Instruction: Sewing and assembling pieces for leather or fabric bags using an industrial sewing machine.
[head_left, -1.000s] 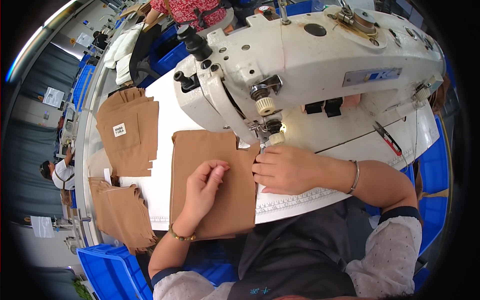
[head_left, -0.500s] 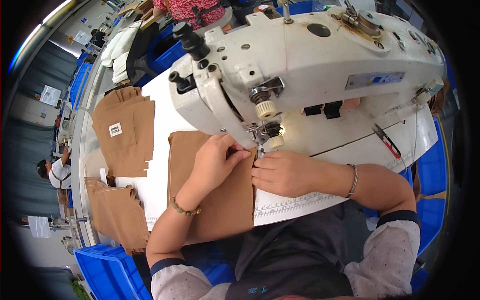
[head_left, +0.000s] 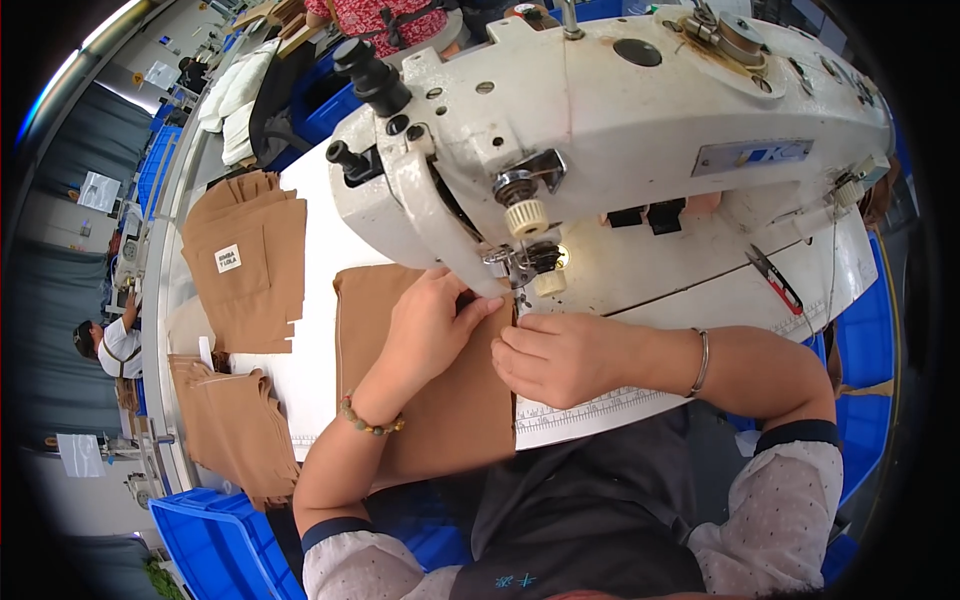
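A brown fabric panel lies flat on the white sewing table, its right edge running up to the presser foot of a white sewing machine. My left hand rests on the panel's upper part, thumb and fingers pinched together on the cloth just left of the foot. On the other side, my right hand is closed, its fingertips pinching at the panel's right edge just below the foot. The fingertips partly hide the cloth there.
Brown cut pieces, the top one with a white label, are stacked at the left, with another brown stack nearer me. Red-handled thread snips lie at the right. Blue bins stand below the table. Other people sit farther off.
My right hand has slid slightly left and toward me along the panel's edge. The panel's right edge has shifted a little to the right. My left hand stays pinched in nearly the same place.
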